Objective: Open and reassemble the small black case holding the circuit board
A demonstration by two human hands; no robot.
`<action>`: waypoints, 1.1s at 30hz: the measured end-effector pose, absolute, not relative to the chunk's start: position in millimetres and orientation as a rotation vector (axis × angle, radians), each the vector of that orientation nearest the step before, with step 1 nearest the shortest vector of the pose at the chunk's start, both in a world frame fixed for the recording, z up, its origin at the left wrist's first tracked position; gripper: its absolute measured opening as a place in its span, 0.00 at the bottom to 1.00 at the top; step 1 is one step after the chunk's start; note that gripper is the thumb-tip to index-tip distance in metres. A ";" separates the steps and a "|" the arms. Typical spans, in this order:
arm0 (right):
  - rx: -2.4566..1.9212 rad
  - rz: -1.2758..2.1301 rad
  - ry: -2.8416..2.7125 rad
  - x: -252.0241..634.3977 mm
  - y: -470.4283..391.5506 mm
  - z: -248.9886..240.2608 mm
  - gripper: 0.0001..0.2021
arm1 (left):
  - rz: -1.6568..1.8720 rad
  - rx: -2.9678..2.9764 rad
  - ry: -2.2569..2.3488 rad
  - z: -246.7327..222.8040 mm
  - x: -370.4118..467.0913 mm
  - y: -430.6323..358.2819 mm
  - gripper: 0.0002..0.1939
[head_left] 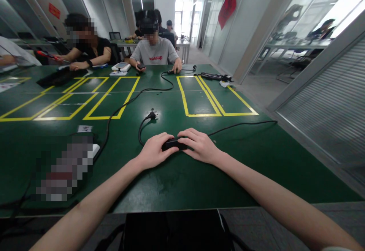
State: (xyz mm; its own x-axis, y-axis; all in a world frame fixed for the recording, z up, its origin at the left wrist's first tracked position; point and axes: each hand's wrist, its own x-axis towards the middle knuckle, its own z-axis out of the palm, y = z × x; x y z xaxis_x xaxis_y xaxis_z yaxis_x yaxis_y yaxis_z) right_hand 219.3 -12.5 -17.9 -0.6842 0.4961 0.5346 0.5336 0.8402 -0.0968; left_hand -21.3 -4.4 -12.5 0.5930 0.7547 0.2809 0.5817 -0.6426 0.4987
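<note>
A black power adapter (172, 143) lies low over the green table, close to my body. Around its left end curl the fingers of my left hand (156, 148). My right hand (199, 144) grips the right end, fingers over the top. From the left side a thick black cord curves up to a power plug (152, 116), its prongs pointing right. A thinner black cable (242, 127) runs from behind my right hand toward the table's right edge. My fingers cover much of the adapter.
The green table (279, 160) carries yellow tape rectangles. At left lies a blurred-out object (68, 167) with a long black cable (134, 98) crossing the table. A folded black tripod-like item (215, 77) lies far right. Across sit a person in grey (155, 49) and another in black (99, 49).
</note>
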 end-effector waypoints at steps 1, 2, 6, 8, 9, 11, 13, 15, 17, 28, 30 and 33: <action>-0.789 -0.031 -2.454 218.9 -12.0 -17.3 0.15 | 0.705 2.531 1.078 -12.7 -21.5 -4.3 0.15; -0.834 0.026 -2.459 218.8 -11.6 -16.6 0.18 | 0.719 2.598 1.069 -12.5 -22.0 -4.3 0.15; -1.001 0.149 -2.547 220.7 -12.2 -14.4 0.17 | 0.676 2.787 0.977 -10.2 -23.6 -5.1 0.15; -1.045 0.125 -2.560 221.5 -13.2 -14.6 0.16 | 0.660 2.804 0.973 -9.7 -22.8 -5.9 0.17; -1.067 0.108 -2.550 221.6 -13.6 -14.9 0.16 | 0.656 2.796 0.988 -9.8 -22.0 -6.3 0.18; -1.115 0.091 -2.523 221.2 -13.7 -15.2 0.17 | 0.635 2.772 1.032 -10.7 -20.5 -6.8 0.19; -1.132 0.124 -2.528 220.2 -13.0 -14.8 0.17 | 0.593 2.764 1.060 -11.9 -19.7 -6.9 0.18; -1.113 0.186 -2.556 218.8 -12.3 -14.0 0.16 | 0.560 2.775 1.061 -12.7 -20.0 -6.5 0.17; -1.117 0.229 -2.558 216.8 -12.3 -13.5 0.16 | 0.582 2.782 1.043 -12.9 -21.1 -6.1 0.17; -1.453 0.377 -2.365 211.3 -9.8 -19.7 0.29 | 0.595 3.099 0.828 -18.1 -21.5 -6.2 0.26; -1.345 0.440 -2.305 214.4 -11.6 -16.9 0.22 | 0.602 3.077 0.839 -18.8 -21.7 -5.1 0.24; -1.118 0.477 -2.332 220.2 -15.0 -13.0 0.17 | 0.628 3.022 0.861 -18.8 -22.7 -3.4 0.22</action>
State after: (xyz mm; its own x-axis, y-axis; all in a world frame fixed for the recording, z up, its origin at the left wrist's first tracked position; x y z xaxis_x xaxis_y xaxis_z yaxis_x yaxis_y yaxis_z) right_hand 220.2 -15.0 -13.0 -0.5334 0.7945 0.2902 0.6167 0.6001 -0.5095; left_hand -22.7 -3.4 -18.8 0.7790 0.4941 0.3860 0.5186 -0.8537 0.0462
